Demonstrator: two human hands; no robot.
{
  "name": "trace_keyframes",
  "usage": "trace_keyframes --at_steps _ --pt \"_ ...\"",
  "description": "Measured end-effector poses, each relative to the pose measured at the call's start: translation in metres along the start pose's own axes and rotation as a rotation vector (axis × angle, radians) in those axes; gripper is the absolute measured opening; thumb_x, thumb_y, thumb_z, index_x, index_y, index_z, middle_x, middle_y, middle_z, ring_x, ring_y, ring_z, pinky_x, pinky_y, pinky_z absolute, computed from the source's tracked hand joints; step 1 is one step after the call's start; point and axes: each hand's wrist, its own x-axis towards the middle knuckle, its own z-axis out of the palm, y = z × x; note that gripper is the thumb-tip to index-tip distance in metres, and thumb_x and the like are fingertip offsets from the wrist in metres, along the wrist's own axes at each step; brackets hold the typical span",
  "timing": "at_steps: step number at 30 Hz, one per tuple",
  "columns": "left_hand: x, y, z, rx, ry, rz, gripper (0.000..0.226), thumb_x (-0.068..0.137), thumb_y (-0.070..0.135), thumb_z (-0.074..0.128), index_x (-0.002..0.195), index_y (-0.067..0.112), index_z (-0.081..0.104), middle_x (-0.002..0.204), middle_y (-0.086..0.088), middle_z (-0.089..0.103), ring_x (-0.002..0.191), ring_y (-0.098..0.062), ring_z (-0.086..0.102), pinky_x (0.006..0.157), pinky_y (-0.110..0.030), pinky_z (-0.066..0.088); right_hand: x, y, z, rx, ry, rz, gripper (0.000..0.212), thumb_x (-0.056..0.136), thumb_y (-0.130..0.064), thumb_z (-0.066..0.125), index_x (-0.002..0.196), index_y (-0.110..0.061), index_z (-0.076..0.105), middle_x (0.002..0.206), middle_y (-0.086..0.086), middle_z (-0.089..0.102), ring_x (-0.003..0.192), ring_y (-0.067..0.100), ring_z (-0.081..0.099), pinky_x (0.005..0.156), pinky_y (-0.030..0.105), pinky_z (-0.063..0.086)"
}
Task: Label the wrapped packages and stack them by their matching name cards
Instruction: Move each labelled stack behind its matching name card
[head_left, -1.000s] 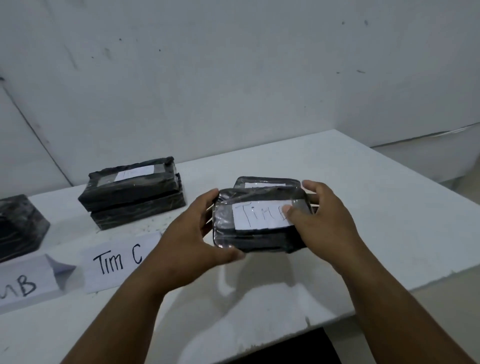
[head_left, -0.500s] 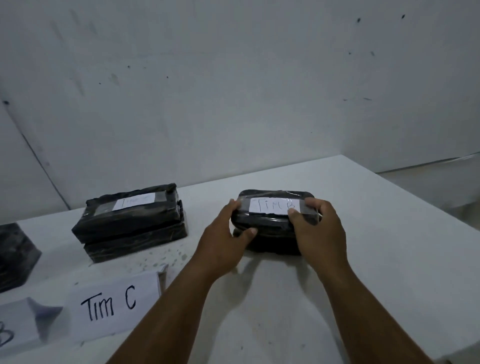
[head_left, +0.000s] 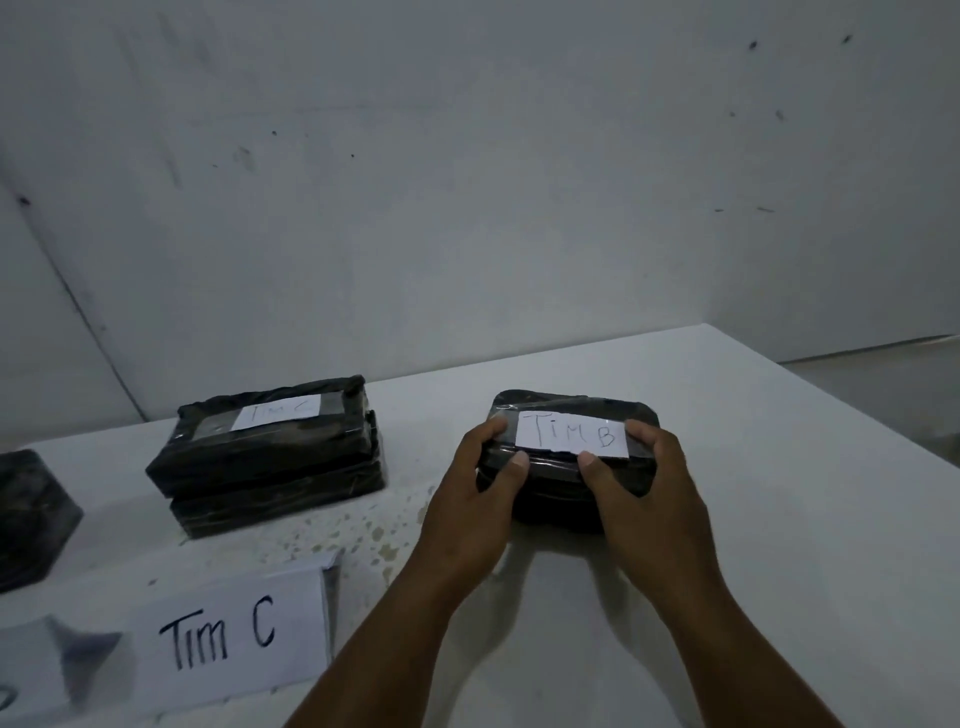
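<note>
Currently: your two hands grip the "Tim B" package on the right-hand stack.

Item one, black wrapped package (head_left: 566, 415) with white label (head_left: 571, 435) reading "Tim B": it lies on a second black package (head_left: 550, 506) on the white bench (head_left: 779, 519). Your left hand (head_left: 475, 501) clasps its left end, thumb at the label's lower left corner; your right hand (head_left: 641, 493) clasps its right end, thumb at the label's lower edge. Item two, stack of two black packages (head_left: 267, 462), top label reading "Tim C", well apart to the left. Item three, "Tim C" name card (head_left: 228, 634), standing near the bench's front, before that stack. Item four, another black package (head_left: 31, 514), at the far left edge, partly cut off.
</note>
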Motion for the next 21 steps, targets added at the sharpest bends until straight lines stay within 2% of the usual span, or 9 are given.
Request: trace_keyframes --at_steps 4,7,9,11,13,16,18,19,21 --pt "-0.018 0.023 -0.028 -0.050 0.103 0.054 0.046 0.099 0.036 0.062 0.138 0.053 0.047 0.115 0.031 0.062 0.101 0.011 0.064 0.076 -0.010 0.052 -0.015 -0.033 0.003 0.049 -0.026 -0.108 0.048 0.090 -0.036 0.074 0.132 -0.041 0.050 0.123 -0.014 0.058 0.095 -0.004 0.058 0.070 0.008 0.039" --pt "-0.034 0.041 -0.064 -0.065 0.223 0.063 0.063 0.094 0.040 0.067 0.148 0.045 0.037 0.123 0.023 0.059 0.102 0.006 0.061 0.079 -0.014 0.049 -0.031 -0.066 0.015 0.125 -0.097 -0.184 0.045 0.090 -0.036 0.074 0.126 -0.046 0.049 0.117 -0.024 0.058 0.094 -0.017 0.056 0.064 0.005 0.044" --pt "-0.046 0.050 -0.095 -0.084 0.305 0.058 0.070 0.088 0.044 0.071 0.150 0.037 0.039 0.130 0.015 0.060 0.110 -0.004 0.062 0.089 -0.025 0.055 -0.043 -0.088 0.028 0.176 -0.158 -0.239 0.045 0.090 -0.035 0.075 0.125 -0.047 0.050 0.116 -0.029 0.058 0.093 -0.026 0.054 0.064 -0.003 0.042" --pt "-0.057 0.057 -0.129 -0.106 0.353 0.074 0.063 0.087 0.044 0.072 0.145 0.032 0.050 0.126 0.009 0.067 0.106 -0.010 0.069 0.078 -0.023 0.061 -0.056 -0.109 0.043 0.214 -0.234 -0.287 0.046 0.089 -0.034 0.075 0.125 -0.047 0.049 0.116 -0.029 0.058 0.095 -0.027 0.053 0.066 -0.005 0.041" --pt "-0.068 0.061 -0.164 -0.081 0.391 0.090 0.046 0.088 0.042 0.072 0.132 0.031 0.063 0.116 0.007 0.074 0.099 -0.007 0.072 0.070 -0.019 0.060 -0.070 -0.129 0.063 0.238 -0.324 -0.328 0.050 0.087 -0.035 0.076 0.125 -0.049 0.047 0.118 -0.027 0.059 0.099 -0.023 0.055 0.068 -0.004 0.043" --pt "-0.083 0.058 -0.216 -0.112 0.481 0.084 0.045 0.083 0.044 0.077 0.124 0.030 0.068 0.113 0.006 0.075 0.103 -0.009 0.072 0.082 -0.028 0.058 -0.090 -0.156 0.099 0.227 -0.438 -0.365 0.057 0.085 -0.041 0.077 0.130 -0.050 0.043 0.128 -0.019 0.058 0.107 -0.008 0.060 0.074 0.006 0.050" --pt "-0.092 0.054 -0.248 -0.109 0.553 0.045 0.050 0.081 0.048 0.077 0.126 0.028 0.067 0.116 0.003 0.074 0.108 -0.014 0.070 0.090 -0.033 0.055 -0.105 -0.170 0.126 0.218 -0.511 -0.373 0.065 0.084 -0.045 0.077 0.138 -0.049 0.040 0.135 -0.012 0.056 0.115 0.004 0.060 0.086 0.020 0.055" --pt "-0.097 0.051 -0.265 -0.094 0.592 0.029 0.047 0.083 0.047 0.076 0.124 0.027 0.068 0.114 0.002 0.074 0.109 -0.017 0.069 0.094 -0.036 0.054 -0.112 -0.177 0.142 0.212 -0.541 -0.375 0.069 0.083 -0.047 0.077 0.139 -0.049 0.038 0.137 -0.011 0.055 0.118 0.009 0.059 0.091 0.028 0.057" --pt "-0.104 0.045 -0.295 -0.082 0.651 0.003 0.035 0.086 0.044 0.075 0.116 0.027 0.072 0.107 0.001 0.077 0.106 -0.022 0.070 0.098 -0.044 0.054 -0.125 -0.189 0.173 0.212 -0.603 -0.369 0.073 0.082 -0.048 0.076 0.142 -0.049 0.035 0.140 -0.009 0.052 0.120 0.012 0.058 0.097 0.035 0.056"
